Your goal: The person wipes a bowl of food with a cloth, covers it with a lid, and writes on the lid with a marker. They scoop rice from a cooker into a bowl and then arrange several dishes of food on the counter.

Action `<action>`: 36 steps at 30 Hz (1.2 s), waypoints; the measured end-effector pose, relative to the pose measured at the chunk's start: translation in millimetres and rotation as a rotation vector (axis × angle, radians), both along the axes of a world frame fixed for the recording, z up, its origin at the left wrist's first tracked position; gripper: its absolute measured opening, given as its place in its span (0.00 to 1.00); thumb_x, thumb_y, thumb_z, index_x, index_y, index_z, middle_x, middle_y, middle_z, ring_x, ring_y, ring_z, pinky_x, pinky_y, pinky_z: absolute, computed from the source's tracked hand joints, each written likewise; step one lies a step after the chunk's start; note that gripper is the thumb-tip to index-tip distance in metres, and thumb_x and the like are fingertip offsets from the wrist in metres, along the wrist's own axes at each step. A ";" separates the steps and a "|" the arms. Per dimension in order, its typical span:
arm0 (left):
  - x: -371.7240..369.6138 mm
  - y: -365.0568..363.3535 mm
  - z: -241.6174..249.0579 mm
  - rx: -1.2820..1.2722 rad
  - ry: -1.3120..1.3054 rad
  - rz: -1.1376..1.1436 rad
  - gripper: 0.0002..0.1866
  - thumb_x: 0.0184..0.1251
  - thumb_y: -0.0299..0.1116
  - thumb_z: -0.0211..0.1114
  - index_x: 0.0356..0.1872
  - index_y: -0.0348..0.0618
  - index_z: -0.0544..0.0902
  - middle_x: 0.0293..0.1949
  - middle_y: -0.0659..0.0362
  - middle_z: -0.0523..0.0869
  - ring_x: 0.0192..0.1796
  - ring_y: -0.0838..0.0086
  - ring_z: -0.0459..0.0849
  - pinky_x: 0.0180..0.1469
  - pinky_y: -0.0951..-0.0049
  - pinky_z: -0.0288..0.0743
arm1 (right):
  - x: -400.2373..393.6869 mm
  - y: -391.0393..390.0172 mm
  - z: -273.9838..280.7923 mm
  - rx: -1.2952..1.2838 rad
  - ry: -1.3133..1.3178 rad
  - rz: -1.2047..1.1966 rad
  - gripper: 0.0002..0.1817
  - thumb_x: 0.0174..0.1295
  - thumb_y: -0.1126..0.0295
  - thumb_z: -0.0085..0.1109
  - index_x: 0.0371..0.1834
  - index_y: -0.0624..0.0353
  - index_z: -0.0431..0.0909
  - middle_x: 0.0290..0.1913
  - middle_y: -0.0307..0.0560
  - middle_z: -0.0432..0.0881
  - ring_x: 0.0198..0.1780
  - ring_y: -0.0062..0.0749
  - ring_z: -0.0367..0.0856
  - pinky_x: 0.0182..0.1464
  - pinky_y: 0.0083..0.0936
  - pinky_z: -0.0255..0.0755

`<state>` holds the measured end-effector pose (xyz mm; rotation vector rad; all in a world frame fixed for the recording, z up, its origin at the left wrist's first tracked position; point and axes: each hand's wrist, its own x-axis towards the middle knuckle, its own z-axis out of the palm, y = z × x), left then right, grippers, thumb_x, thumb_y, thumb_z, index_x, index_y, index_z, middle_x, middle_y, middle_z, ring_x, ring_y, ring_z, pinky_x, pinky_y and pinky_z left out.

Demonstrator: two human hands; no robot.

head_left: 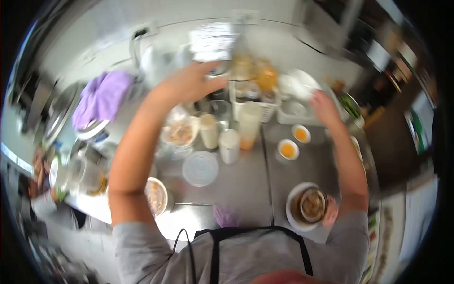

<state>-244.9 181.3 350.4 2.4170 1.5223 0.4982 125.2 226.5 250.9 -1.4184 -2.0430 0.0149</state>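
Note:
My left hand (196, 83) reaches over the back of the counter with its thumb apart from the fingers and nothing visible in it. It is close to white paper slips (213, 41) and the containers below them. My right hand (325, 108) is at the edge of white bowl-like containers (302, 83) at the back right; motion blur hides whether its fingers grip one. Two small white cups with orange contents (288, 150) stand in front of it. Nearer me, another hand (331, 212), partly behind my right arm, touches a bowl of brown food (312, 206) set in a white bowl.
Squeeze bottles (249, 125) and a white basket (267, 111) of jars stand mid-counter. A round clear lid (200, 168) lies left of them. Food tubs (156, 196) sit beneath my left arm. A purple cloth (103, 98) rests at the far left. Another person (42, 189) is at left.

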 end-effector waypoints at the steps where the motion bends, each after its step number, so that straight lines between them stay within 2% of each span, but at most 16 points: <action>1: 3.8 -37.3 3.9 -0.006 -0.110 -0.119 0.30 0.58 0.48 0.50 0.57 0.37 0.61 0.53 0.46 0.67 0.56 0.59 0.66 0.56 0.68 0.59 | 0.0 -9.1 -7.9 0.107 0.012 0.176 0.08 0.51 0.73 0.47 0.34 0.63 0.71 0.33 0.55 0.73 0.37 0.48 0.71 0.40 0.34 0.66; 3: 2.6 -90.9 -11.7 -0.099 -0.336 -0.219 0.31 0.59 0.48 0.50 0.59 0.39 0.58 0.53 0.51 0.68 0.53 0.64 0.68 0.53 0.68 0.61 | -32.8 -52.1 14.6 0.140 -0.254 0.376 0.07 0.48 0.70 0.48 0.25 0.61 0.71 0.28 0.52 0.71 0.33 0.44 0.70 0.37 0.37 0.66; 4: 2.6 -118.7 -22.9 -0.263 -0.525 -0.147 0.36 0.56 0.51 0.51 0.60 0.37 0.55 0.53 0.48 0.67 0.51 0.65 0.70 0.50 0.69 0.63 | -44.5 -64.6 8.1 0.261 -0.349 0.483 0.07 0.49 0.69 0.49 0.28 0.61 0.72 0.30 0.50 0.73 0.34 0.42 0.71 0.38 0.34 0.66; 5: -6.1 -138.8 -40.3 -0.340 -0.587 -0.129 0.39 0.54 0.56 0.50 0.61 0.40 0.52 0.53 0.49 0.68 0.47 0.67 0.72 0.44 0.71 0.67 | -65.2 -98.4 27.0 0.039 -0.353 0.459 0.07 0.49 0.68 0.49 0.27 0.60 0.72 0.30 0.47 0.73 0.35 0.41 0.71 0.39 0.34 0.67; 6: -8.3 -157.4 -62.2 -0.368 -0.707 -0.131 0.41 0.53 0.61 0.48 0.61 0.42 0.52 0.52 0.49 0.68 0.45 0.68 0.74 0.40 0.73 0.69 | -76.7 -115.8 20.9 0.152 -0.179 0.640 0.06 0.49 0.68 0.49 0.26 0.59 0.72 0.29 0.46 0.73 0.35 0.40 0.71 0.39 0.33 0.67; 8: -15.2 -189.1 -108.4 -0.577 -1.004 -0.102 0.42 0.52 0.64 0.46 0.61 0.44 0.52 0.52 0.50 0.69 0.45 0.65 0.75 0.38 0.72 0.71 | -103.6 -160.5 32.0 0.065 -0.339 0.704 0.06 0.48 0.67 0.51 0.26 0.57 0.71 0.29 0.43 0.72 0.35 0.37 0.70 0.38 0.30 0.66; 11: -10.9 -233.6 -147.5 -0.792 -1.395 -0.090 0.46 0.45 0.71 0.42 0.60 0.49 0.52 0.53 0.49 0.67 0.50 0.57 0.72 0.39 0.63 0.76 | -128.7 -207.7 18.4 0.183 -0.206 0.956 0.04 0.47 0.69 0.51 0.24 0.56 0.70 0.26 0.40 0.70 0.32 0.33 0.69 0.36 0.26 0.66; 15: -2.8 -287.4 -163.2 -0.896 -1.715 0.182 0.48 0.45 0.74 0.31 0.60 0.43 0.53 0.58 0.51 0.61 0.58 0.55 0.63 0.48 0.53 0.69 | -158.5 -259.6 6.2 0.095 -0.258 1.082 0.05 0.41 0.70 0.53 0.23 0.55 0.69 0.25 0.39 0.69 0.31 0.32 0.69 0.34 0.24 0.65; 17: -17.9 -310.9 -165.1 -1.005 -1.756 0.046 0.49 0.44 0.74 0.35 0.60 0.42 0.54 0.58 0.53 0.61 0.60 0.61 0.61 0.58 0.56 0.57 | -176.5 -285.0 16.2 0.018 -0.392 1.133 0.03 0.45 0.70 0.50 0.22 0.56 0.68 0.26 0.41 0.69 0.33 0.35 0.70 0.32 0.27 0.67; 19: -41.5 -333.8 -175.1 -1.064 -1.814 -0.019 0.47 0.47 0.72 0.36 0.59 0.42 0.56 0.58 0.53 0.62 0.59 0.63 0.62 0.57 0.59 0.58 | -203.7 -307.8 18.9 -0.066 -0.471 1.164 0.03 0.45 0.71 0.50 0.22 0.56 0.68 0.26 0.41 0.69 0.32 0.35 0.71 0.32 0.27 0.67; 20: -52.0 -344.7 -173.3 -1.015 -1.841 -0.031 0.41 0.52 0.66 0.40 0.58 0.42 0.57 0.57 0.54 0.64 0.58 0.64 0.64 0.57 0.61 0.59 | -220.7 -318.4 20.0 -0.096 -0.513 1.153 0.03 0.44 0.71 0.50 0.22 0.57 0.68 0.26 0.41 0.69 0.32 0.35 0.71 0.32 0.28 0.67; 26: -182.0 -419.1 -169.4 -0.836 -1.920 0.189 0.31 0.58 0.53 0.47 0.57 0.43 0.59 0.55 0.54 0.67 0.55 0.65 0.67 0.55 0.64 0.63 | -369.1 -360.7 26.8 -0.159 -0.589 1.330 0.06 0.45 0.73 0.51 0.29 0.57 0.71 0.30 0.43 0.71 0.35 0.37 0.72 0.37 0.32 0.68; 29: -256.4 -467.1 -175.5 -0.621 -1.978 0.379 0.29 0.58 0.50 0.48 0.56 0.40 0.61 0.52 0.53 0.70 0.53 0.64 0.70 0.54 0.64 0.64 | -452.8 -362.5 27.4 -0.049 -0.314 1.451 0.15 0.46 0.70 0.55 0.40 0.56 0.71 0.38 0.44 0.73 0.40 0.38 0.72 0.41 0.27 0.67; 31: -304.7 -499.0 -176.7 -0.468 -1.948 0.507 0.29 0.58 0.49 0.48 0.55 0.39 0.61 0.50 0.52 0.71 0.52 0.64 0.71 0.54 0.65 0.65 | -504.3 -351.3 46.2 -0.165 -0.409 1.342 0.20 0.45 0.70 0.56 0.45 0.56 0.70 0.43 0.46 0.72 0.44 0.41 0.72 0.45 0.28 0.67; 33: -343.6 -524.7 -179.7 -0.286 -1.993 0.576 0.28 0.59 0.49 0.47 0.54 0.38 0.62 0.49 0.52 0.72 0.51 0.64 0.72 0.53 0.65 0.66 | -552.1 -311.5 45.0 -0.042 -0.439 1.232 0.19 0.48 0.66 0.55 0.45 0.55 0.69 0.42 0.47 0.73 0.43 0.39 0.72 0.44 0.32 0.67; 36: -388.8 -545.8 -183.7 -0.070 -2.013 0.682 0.28 0.58 0.50 0.47 0.54 0.38 0.63 0.48 0.53 0.73 0.49 0.65 0.74 0.50 0.66 0.68 | -610.7 -250.7 63.6 -0.178 -0.438 0.977 0.18 0.49 0.65 0.55 0.45 0.56 0.70 0.40 0.47 0.75 0.41 0.34 0.73 0.43 0.28 0.67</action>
